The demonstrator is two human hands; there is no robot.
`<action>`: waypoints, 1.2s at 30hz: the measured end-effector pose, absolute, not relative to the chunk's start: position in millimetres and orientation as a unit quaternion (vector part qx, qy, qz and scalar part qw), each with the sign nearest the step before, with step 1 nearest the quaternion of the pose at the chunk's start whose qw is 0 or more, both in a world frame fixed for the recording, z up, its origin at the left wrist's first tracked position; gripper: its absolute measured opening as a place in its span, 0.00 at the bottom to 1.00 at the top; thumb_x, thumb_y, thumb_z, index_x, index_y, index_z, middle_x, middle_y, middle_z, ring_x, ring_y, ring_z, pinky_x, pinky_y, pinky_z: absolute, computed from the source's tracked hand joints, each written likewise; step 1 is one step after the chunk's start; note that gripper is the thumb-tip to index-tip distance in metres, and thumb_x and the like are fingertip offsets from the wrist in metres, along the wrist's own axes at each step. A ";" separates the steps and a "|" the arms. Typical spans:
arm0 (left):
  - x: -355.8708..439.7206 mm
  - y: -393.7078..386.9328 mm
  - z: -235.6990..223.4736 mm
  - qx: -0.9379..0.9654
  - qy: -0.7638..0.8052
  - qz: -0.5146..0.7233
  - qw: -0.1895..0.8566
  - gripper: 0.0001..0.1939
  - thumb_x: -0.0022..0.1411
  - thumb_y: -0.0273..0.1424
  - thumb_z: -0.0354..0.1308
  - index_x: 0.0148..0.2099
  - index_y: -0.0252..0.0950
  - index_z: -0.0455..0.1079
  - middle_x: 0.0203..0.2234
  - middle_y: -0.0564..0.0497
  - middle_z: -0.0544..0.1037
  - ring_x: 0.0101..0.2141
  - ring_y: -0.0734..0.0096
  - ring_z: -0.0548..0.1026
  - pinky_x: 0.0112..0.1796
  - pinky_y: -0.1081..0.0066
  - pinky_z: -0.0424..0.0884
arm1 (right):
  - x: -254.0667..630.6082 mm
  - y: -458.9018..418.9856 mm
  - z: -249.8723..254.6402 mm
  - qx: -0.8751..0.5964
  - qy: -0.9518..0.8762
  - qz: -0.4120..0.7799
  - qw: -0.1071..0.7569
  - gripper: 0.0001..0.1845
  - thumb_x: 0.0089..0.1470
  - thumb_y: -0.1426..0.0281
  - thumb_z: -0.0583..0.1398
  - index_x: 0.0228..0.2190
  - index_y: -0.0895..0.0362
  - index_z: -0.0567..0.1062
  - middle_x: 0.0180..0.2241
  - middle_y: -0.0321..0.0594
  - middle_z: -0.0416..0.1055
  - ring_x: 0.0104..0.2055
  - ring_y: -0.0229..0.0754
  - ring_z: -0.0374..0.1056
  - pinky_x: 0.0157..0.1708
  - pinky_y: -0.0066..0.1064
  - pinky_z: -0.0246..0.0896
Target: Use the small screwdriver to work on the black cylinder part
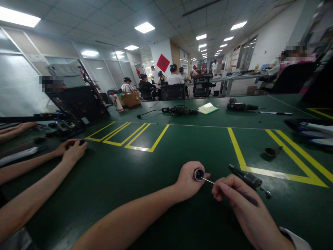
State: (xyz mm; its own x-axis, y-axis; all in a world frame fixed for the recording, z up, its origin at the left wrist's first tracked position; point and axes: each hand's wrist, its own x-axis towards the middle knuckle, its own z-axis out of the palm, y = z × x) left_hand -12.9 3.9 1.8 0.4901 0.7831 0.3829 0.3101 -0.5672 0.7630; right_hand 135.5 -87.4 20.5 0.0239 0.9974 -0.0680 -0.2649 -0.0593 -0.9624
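My left hand (pixel 191 180) is closed around a dark, hollow cylindrical part (pixel 198 174), its open round end facing me. In my right hand (pixel 239 201), I grip a slim screwdriver (pixel 210 181) with a thin metal shaft. Its tip reaches into the mouth of the cylinder; the exact contact inside is too small to tell. Just beyond my right hand lies a black elongated tool part (pixel 247 177) on the table. Beside it are small metal pieces (pixel 268 194). Farther back rests a dark, cup-like part (pixel 270 151).
Yellow tape outlines (pixel 283 174) mark the green table. At left are a co-worker's hands (pixel 74 148) and a dark equipment panel (pixel 80 100). Toward the back lie a cable bundle (pixel 179 110), a notepad (pixel 208 108) and a black power tool (pixel 241 106).
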 end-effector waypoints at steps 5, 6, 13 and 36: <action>-12.8 3.8 0.0 0.798 0.330 0.381 0.330 0.10 0.52 0.30 0.60 0.24 0.34 0.62 0.20 0.56 0.66 0.22 0.78 0.64 0.23 0.77 0.61 | 135.3 -82.7 25.8 -0.413 -0.324 0.625 0.578 0.11 0.47 0.61 0.64 0.22 0.55 0.75 0.25 0.39 0.73 0.30 0.43 0.66 0.33 0.35 0.61; -12.8 3.8 -0.3 0.797 0.330 0.382 0.332 0.10 0.52 0.30 0.60 0.24 0.34 0.62 0.20 0.55 0.66 0.22 0.78 0.64 0.23 0.77 0.61 | 135.2 -82.5 25.8 -0.408 -0.321 0.629 0.579 0.11 0.47 0.61 0.64 0.22 0.55 0.75 0.25 0.39 0.73 0.30 0.43 0.66 0.33 0.35 0.61; -11.9 2.7 3.1 0.804 0.342 0.381 0.302 0.11 0.52 0.31 0.60 0.23 0.34 0.63 0.20 0.55 0.67 0.22 0.77 0.65 0.25 0.75 0.62 | 134.4 -87.3 23.2 -0.424 -0.364 0.607 0.565 0.10 0.49 0.61 0.63 0.24 0.55 0.75 0.27 0.38 0.73 0.32 0.43 0.65 0.35 0.35 0.60; -14.8 3.0 1.7 0.840 0.335 0.336 0.263 0.08 0.52 0.32 0.61 0.29 0.35 0.64 0.25 0.55 0.71 0.27 0.73 0.68 0.34 0.71 0.63 | 147.1 -85.4 24.1 -0.532 -0.545 0.387 0.520 0.18 0.55 0.57 0.55 0.21 0.54 0.71 0.22 0.36 0.67 0.26 0.41 0.63 0.25 0.31 0.59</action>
